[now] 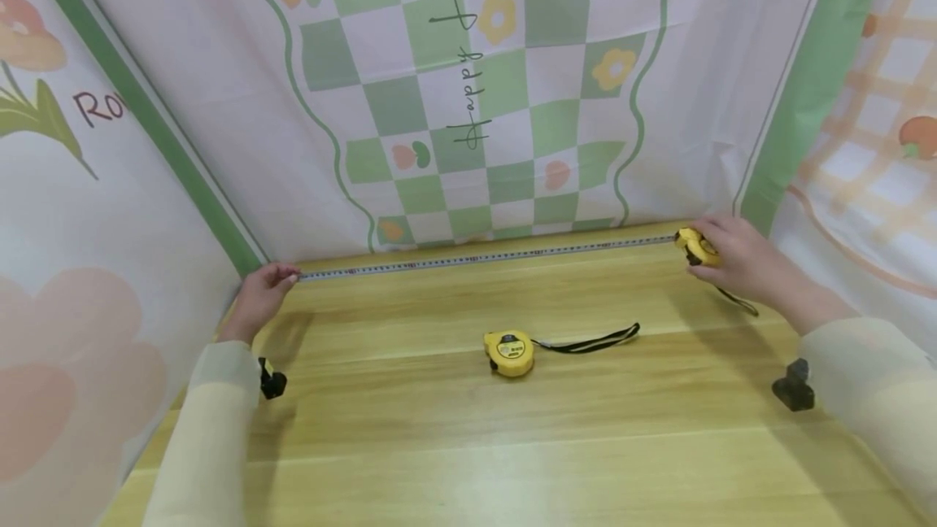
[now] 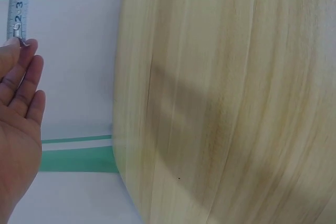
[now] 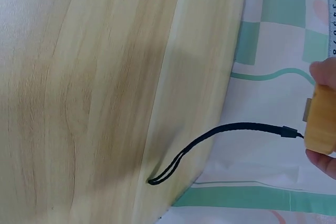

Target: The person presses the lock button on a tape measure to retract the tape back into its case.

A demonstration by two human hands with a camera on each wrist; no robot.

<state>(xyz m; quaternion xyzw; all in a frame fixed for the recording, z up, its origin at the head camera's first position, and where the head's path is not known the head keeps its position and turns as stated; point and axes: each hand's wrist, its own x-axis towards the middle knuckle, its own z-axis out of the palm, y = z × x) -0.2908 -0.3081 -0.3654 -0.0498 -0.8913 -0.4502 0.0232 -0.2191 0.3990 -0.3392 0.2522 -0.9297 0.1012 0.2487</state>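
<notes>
My right hand (image 1: 743, 259) grips a yellow tape measure (image 1: 695, 247) near the table's far right corner. From it a long metal blade (image 1: 505, 254) runs leftward along the far edge of the table. At the far left, my left hand (image 1: 262, 295) pinches the blade's hooked end between thumb and finger. In the left wrist view, low numbers show on the blade (image 2: 19, 3) beside the fingertips. A black wrist strap (image 3: 231, 127) hangs from the held case in the right wrist view. Another yellow tape measure (image 1: 511, 353) lies on the table, its own black strap (image 1: 596, 341) stretched rightward.
The wood-grain table (image 1: 468, 454) meets printed cloth at its far and side edges. A green-and-white checked cloth (image 1: 483, 88) hangs behind it, with more cloth (image 1: 73, 283) on the left. Black wrist cameras (image 1: 794, 385) sit at both sleeves.
</notes>
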